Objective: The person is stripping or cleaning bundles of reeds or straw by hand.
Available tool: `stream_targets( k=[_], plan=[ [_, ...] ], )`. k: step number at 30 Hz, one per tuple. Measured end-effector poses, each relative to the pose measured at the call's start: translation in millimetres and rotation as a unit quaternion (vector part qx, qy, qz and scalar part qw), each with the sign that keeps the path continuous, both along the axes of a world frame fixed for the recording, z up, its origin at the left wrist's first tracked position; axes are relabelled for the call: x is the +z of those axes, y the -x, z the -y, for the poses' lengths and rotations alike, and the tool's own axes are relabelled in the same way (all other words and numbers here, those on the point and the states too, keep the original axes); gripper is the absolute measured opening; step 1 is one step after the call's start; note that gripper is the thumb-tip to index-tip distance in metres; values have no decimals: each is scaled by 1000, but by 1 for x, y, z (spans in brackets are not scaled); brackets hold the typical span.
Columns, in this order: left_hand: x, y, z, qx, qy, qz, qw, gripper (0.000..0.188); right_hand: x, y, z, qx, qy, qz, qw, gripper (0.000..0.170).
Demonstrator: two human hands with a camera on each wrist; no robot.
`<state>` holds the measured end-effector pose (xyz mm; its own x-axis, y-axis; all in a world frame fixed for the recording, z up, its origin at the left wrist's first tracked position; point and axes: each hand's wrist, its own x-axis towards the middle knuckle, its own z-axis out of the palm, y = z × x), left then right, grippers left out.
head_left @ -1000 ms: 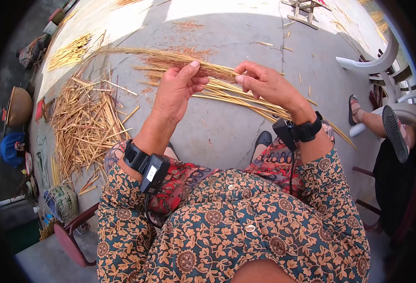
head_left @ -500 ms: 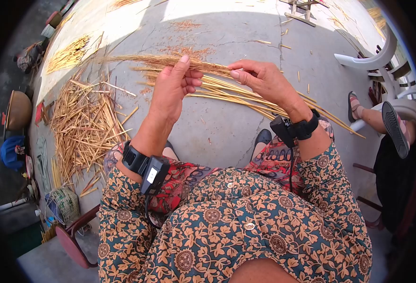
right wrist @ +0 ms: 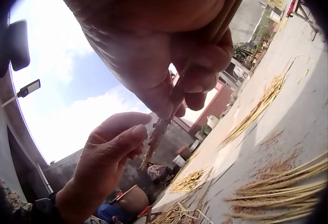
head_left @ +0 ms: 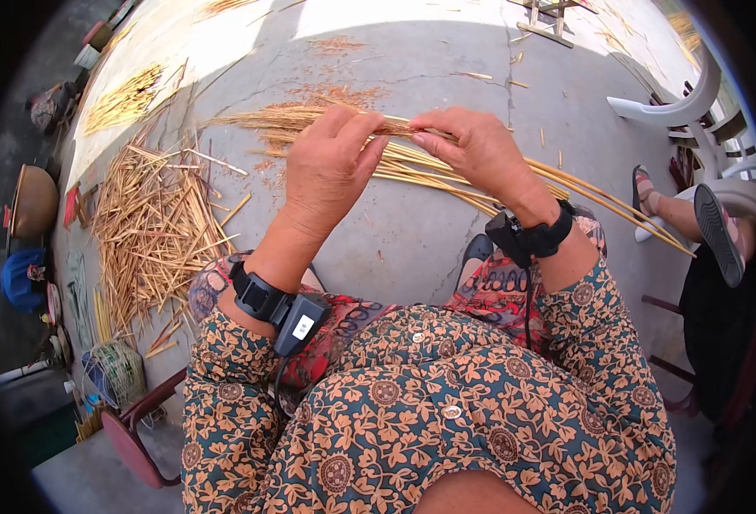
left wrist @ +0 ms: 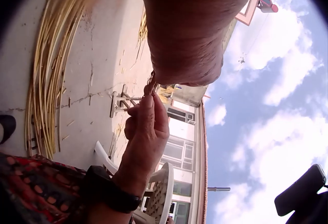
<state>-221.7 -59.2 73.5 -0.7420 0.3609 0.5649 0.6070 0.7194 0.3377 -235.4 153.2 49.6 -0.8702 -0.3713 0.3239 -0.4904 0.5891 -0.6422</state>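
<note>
In the head view my right hand holds a few broomcorn stalks between thumb and bent fingers; their long stems run out beyond the right wrist. My left hand has its thumb and fingers at the reddish seed heads, close to the right fingertips. In the right wrist view stems pass through the right hand, and a ragged seed head shows beside the thumb and fingers of the left hand. Below the hands more stalks lie side by side on the concrete.
A heap of cut stalk pieces lies at the left, with a smaller yellow bundle beyond it. Reddish seed litter dots the ground. A wooden stool stands at the back, white chairs and another person's leg at the right.
The left hand has turned over, its back now upward, and come close to the right fingertips. The held stalks have slid right, their stem ends reaching farther out.
</note>
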Motion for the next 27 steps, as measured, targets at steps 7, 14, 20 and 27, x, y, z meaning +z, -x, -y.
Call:
stream_targets(
  k=[7, 14, 20, 27],
  plan=[
    [-5, 2, -1, 17, 108, -25, 994, 10, -6, -1, 4, -9, -67, -52, 996, 22],
    [-12, 1, -5, 46, 35, 10, 998, 6, -9, -3, 7, -2, -68, -52, 996, 23],
    [-14, 6, 4, 91, -15, 75, 993, 6, -5, -4, 6, -6, -37, -28, 999, 24],
    [-3, 3, 2, 21, -3, 42, 999, 6, -2, -3, 3, -4, -16, 22, 1000, 26]
  ],
)
